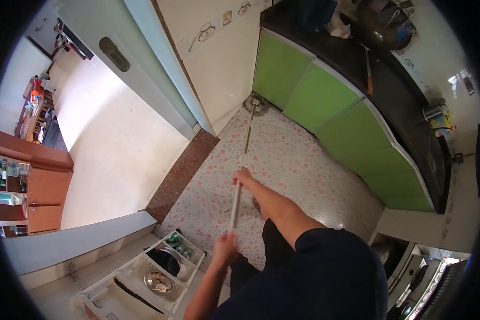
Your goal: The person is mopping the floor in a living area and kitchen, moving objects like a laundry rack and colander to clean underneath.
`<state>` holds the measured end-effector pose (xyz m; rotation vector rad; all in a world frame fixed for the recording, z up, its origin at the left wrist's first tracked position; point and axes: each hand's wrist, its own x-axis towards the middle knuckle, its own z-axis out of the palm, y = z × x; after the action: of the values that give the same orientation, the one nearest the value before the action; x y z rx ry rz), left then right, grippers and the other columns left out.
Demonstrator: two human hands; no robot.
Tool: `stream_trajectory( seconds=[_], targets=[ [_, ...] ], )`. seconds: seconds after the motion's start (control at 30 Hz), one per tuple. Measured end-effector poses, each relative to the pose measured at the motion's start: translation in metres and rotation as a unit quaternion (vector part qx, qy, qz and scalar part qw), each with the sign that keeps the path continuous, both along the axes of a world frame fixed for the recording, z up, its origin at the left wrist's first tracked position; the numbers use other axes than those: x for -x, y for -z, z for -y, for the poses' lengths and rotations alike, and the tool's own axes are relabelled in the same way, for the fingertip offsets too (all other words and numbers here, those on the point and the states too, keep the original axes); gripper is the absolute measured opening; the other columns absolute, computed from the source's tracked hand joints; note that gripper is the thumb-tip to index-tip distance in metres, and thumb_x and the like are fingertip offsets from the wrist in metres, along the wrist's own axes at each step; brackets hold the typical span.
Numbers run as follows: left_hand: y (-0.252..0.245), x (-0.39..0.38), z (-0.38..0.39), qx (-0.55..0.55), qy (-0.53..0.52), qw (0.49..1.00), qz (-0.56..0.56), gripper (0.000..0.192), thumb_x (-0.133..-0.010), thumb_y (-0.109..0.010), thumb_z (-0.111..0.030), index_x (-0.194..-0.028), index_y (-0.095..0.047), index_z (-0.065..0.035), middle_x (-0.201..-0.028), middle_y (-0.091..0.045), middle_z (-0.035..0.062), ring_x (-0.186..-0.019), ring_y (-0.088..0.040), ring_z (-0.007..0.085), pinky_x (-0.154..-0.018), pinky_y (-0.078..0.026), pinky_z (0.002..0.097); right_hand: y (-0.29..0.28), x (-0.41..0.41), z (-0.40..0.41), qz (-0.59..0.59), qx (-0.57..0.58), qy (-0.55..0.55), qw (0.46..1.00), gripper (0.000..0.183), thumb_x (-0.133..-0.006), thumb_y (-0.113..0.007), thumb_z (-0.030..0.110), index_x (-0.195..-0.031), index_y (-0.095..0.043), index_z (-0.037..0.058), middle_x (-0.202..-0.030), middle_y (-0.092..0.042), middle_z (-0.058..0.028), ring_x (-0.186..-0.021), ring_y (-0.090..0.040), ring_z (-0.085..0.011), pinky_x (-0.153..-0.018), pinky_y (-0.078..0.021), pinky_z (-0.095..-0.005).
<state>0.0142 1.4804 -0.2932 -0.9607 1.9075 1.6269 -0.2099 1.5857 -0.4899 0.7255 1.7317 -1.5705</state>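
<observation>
A long mop pole (235, 204) slants away from me over the speckled floor, pale near my hands and partly greenish farther out. My right hand (243, 177) is wrapped around its middle. Close to my body, my left hand (226, 247) grips the near end and looks slightly blurred. At the far end, a round mop head (256, 103) with a dark fringe lies flat in the floor corner, beside the wall and the green cabinet doors (276, 66).
A dark countertop (352, 60) bearing a brown-handled tool (369, 76) runs along the right. At lower left stands a white rack (184, 286) with bowls and bottles. A brown stone threshold (184, 172) borders the doorway beside a sliding door (152, 80). A stove (414, 276) is at lower right.
</observation>
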Motion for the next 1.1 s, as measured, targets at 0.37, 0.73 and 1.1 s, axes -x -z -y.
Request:
stream_trajectory(
  seconds=[0.37,0.73,1.1],
  targets=[
    [-0.022,-0.223,0.019,0.055,-0.394,0.729,0.557,0.026,-0.078,-0.048,-0.029,-0.075,-0.049,-0.0038,-0.05,-0.043,-0.0012,-0.046,-0.043,0.0094,-0.043,-0.035,0.0227,-0.093,-0.204,0.036,0.251,0.129,-0.091,0.955,0.015,-0.063,-0.054,0.012,-0.065,-0.052,-0.0028,-0.06,-0.054,-0.0133,-0.049,-0.054,-0.0241,-0.043,-0.0436,-0.0344],
    [-0.11,-0.162,0.014,0.011,-0.091,0.98,0.175,0.026,-0.077,-0.048,-0.03,-0.073,-0.049,-0.0046,-0.049,-0.042,-0.0015,-0.043,-0.042,0.0086,-0.04,-0.034,0.0217,-0.105,-0.158,0.027,0.23,0.102,-0.006,0.968,0.009,-0.069,-0.05,0.003,-0.063,-0.047,-0.0028,-0.053,-0.051,-0.0142,-0.044,-0.054,-0.0239,-0.037,-0.0439,-0.0345],
    [-0.064,-0.025,0.0,-0.124,-0.057,0.985,0.11,0.025,-0.079,-0.044,-0.03,-0.083,-0.049,-0.0059,-0.053,-0.043,0.0002,-0.037,-0.038,0.009,-0.033,-0.029,0.0222,-0.02,-0.032,0.006,0.111,-0.002,-0.044,0.993,0.009,-0.07,-0.045,0.005,-0.074,-0.044,-0.0025,-0.055,-0.047,-0.0123,-0.042,-0.049,-0.0214,-0.033,-0.04,-0.0334]
  ],
)
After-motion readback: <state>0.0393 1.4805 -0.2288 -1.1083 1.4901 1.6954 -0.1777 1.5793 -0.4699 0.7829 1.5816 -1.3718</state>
